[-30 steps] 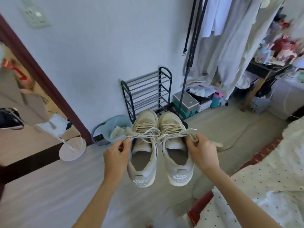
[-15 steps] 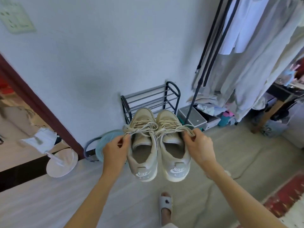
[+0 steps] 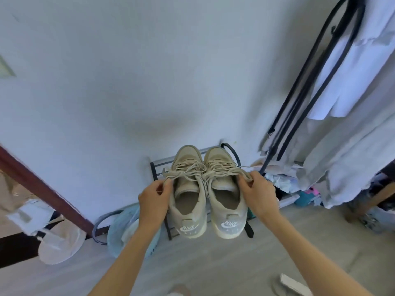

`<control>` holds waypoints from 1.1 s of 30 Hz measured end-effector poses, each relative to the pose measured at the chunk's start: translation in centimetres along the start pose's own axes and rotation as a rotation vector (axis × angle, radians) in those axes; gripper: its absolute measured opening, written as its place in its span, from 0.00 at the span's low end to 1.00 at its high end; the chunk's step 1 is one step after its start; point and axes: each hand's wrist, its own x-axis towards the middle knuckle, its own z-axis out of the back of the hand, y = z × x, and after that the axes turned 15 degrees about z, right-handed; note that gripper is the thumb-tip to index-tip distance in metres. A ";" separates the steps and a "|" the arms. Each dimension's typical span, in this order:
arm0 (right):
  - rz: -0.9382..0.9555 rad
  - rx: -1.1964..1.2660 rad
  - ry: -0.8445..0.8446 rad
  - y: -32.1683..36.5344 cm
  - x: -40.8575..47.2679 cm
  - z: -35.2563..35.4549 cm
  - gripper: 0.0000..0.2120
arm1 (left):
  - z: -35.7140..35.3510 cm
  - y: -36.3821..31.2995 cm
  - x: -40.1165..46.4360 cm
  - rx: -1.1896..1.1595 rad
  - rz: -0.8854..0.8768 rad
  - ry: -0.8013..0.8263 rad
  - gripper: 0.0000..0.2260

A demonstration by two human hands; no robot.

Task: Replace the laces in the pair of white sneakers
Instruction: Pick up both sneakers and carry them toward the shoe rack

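Note:
Two off-white sneakers hang side by side in the air, heels toward me, toes pointing at the wall. My left hand (image 3: 154,197) grips the left sneaker (image 3: 188,201) at its outer collar and pinches the loose end of its cream lace (image 3: 183,170). My right hand (image 3: 257,192) grips the right sneaker (image 3: 227,206) at its outer collar, fingers curled over its lace (image 3: 233,173). Both shoes are laced and the laces are tied loosely over the tongues.
A black metal shoe rack (image 3: 159,167) stands against the white wall behind the shoes. A pale blue bag (image 3: 126,229) lies left of it. A clothes rail (image 3: 299,82) with hanging garments (image 3: 352,135) fills the right. Slippers (image 3: 288,286) lie on the grey floor.
Both hands have lifted the sneakers higher and carried them toward the shoe rack at the wall. The view has tilted up and shifted left; the bed at the right has left the frame.

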 end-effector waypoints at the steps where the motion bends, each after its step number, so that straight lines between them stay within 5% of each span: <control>1: 0.005 0.005 0.013 -0.1 1.2 -0.4 0.16 | -0.3 -0.3 0.9 0.003 0.007 -0.001 0.09; 22: -0.238 0.086 0.327 -2.8 19.2 -16.8 0.10 | -7.6 3.7 23.0 0.187 0.354 0.193 0.10; 28: -0.329 0.137 0.363 -5.5 21.3 -19.5 0.15 | -11.5 4.7 24.5 0.134 0.514 0.166 0.08; 33: -0.393 0.208 0.450 -7.8 23.8 -21.9 0.09 | -14.4 5.7 26.0 0.061 0.706 0.090 0.09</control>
